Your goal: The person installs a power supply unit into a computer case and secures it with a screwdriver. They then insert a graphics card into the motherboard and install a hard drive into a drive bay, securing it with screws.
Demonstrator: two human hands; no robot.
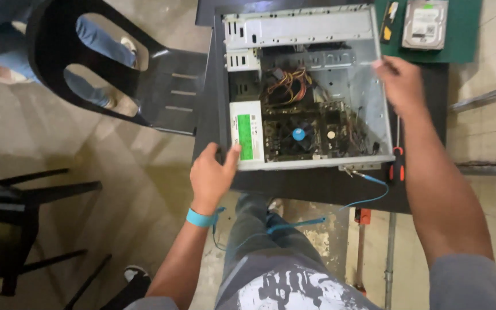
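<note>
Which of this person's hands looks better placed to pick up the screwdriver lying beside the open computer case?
Probably the right hand. It rests on the computer case edge on the same side as the screwdriver, which lies just below it on the table. The left hand holds the opposite near corner.

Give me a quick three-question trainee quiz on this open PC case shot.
1. True or false: the left hand grips the near-left corner of the computer case.
2. Which lies on the green mat? A) hard drive B) screwdriver C) chair
3. What is the blue wrist strap wired to?

Key
1. True.
2. A.
3. Its blue cable runs to a clip at the case's near edge; the right hand rests on the far-right edge.
</note>
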